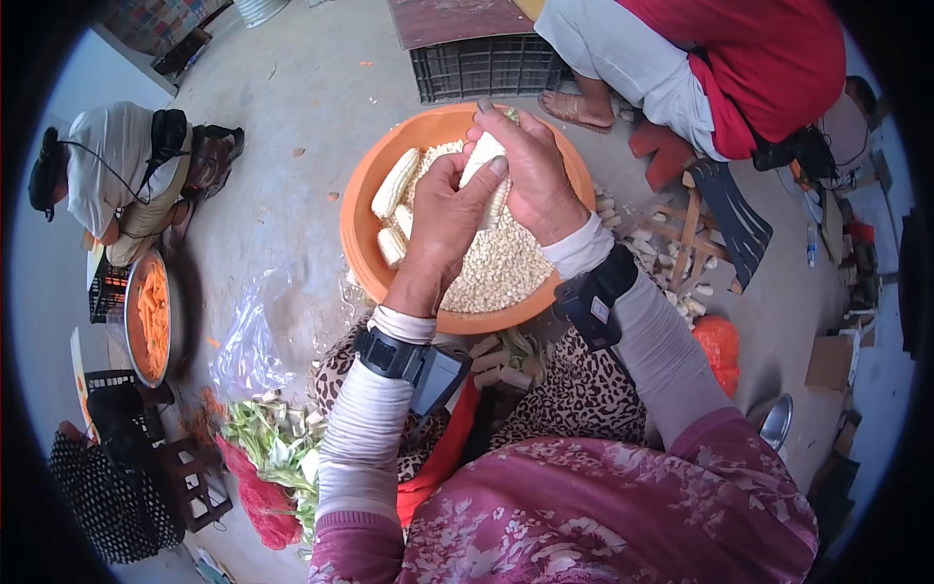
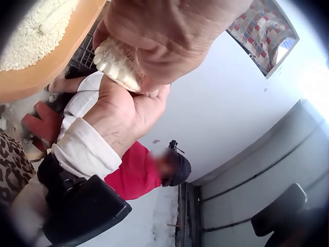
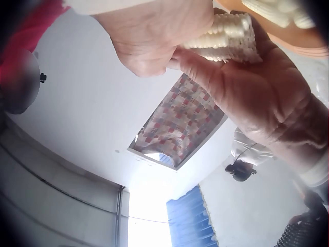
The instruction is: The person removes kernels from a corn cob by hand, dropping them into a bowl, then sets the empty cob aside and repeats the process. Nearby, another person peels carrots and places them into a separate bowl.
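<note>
Both hands meet over a wide orange basin (image 1: 365, 255). Between them is a pale ear of corn (image 1: 484, 161), tilted, with its top toward the far rim. My left hand (image 1: 428, 229) grips the near side of the ear, its thumb lying across the kernels. Around the far part of the ear curl the fingers of my right hand (image 1: 537, 180). Rows of kernels and a bare stretch of cob show on the corn (image 3: 226, 38) in the right wrist view. Loose white kernels (image 1: 501, 268) fill much of the basin, and whole ears (image 1: 394, 185) lie along its left side.
Bare cobs (image 1: 671, 258) litter the floor right of the basin, near an overturned wooden stool (image 1: 696, 219). Husks (image 1: 282, 453) and a clear plastic bag (image 1: 251, 336) lie at the left. A person in red (image 1: 749, 58) sits at the far right; a black crate (image 1: 482, 68) stands ahead.
</note>
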### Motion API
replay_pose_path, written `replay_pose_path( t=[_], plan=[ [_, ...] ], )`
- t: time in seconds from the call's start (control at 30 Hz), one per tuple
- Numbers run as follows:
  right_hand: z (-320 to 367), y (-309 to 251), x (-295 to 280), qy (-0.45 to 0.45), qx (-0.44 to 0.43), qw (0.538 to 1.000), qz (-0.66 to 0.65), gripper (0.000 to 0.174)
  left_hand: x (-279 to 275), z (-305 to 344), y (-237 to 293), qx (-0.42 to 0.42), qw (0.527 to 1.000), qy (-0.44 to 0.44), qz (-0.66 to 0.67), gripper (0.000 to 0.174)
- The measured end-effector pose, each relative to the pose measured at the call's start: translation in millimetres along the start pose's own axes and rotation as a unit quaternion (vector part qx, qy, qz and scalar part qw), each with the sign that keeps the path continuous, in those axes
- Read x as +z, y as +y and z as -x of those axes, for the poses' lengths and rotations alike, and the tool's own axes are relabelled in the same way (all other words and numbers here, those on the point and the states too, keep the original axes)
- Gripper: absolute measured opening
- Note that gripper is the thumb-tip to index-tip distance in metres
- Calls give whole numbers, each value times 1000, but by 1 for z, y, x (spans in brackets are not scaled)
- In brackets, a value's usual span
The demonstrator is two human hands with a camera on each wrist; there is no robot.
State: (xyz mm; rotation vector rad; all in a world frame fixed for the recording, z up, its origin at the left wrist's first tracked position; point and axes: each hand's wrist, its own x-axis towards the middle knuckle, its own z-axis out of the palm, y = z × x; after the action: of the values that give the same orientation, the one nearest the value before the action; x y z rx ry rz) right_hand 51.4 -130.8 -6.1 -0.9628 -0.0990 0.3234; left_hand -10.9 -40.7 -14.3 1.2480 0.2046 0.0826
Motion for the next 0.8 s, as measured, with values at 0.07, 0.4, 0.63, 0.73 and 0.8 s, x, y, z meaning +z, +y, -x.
replay_pose_path(
  t=[0.07,0.4,0.63,0.73,0.8],
  plan=[
    [0,1,0,1,-3,1000,4,23,-2,0,0,-5,999,-7,-32,35],
    [-5,0,-7,3,38,997,-63,21,-5,5,6,19,993,-43,-112,30],
    [-6,1,-6,-11,-7,999,-33,21,-9,1,10,-49,995,-67,62,29],
    [-5,3,-4,-5,-15,1000,-22,23,-7,-3,2,-52,995,-37,71,30],
    [-3,3,-2,-4,-15,1000,-16,23,-6,-4,-1,-45,997,-9,57,32]
  ],
)
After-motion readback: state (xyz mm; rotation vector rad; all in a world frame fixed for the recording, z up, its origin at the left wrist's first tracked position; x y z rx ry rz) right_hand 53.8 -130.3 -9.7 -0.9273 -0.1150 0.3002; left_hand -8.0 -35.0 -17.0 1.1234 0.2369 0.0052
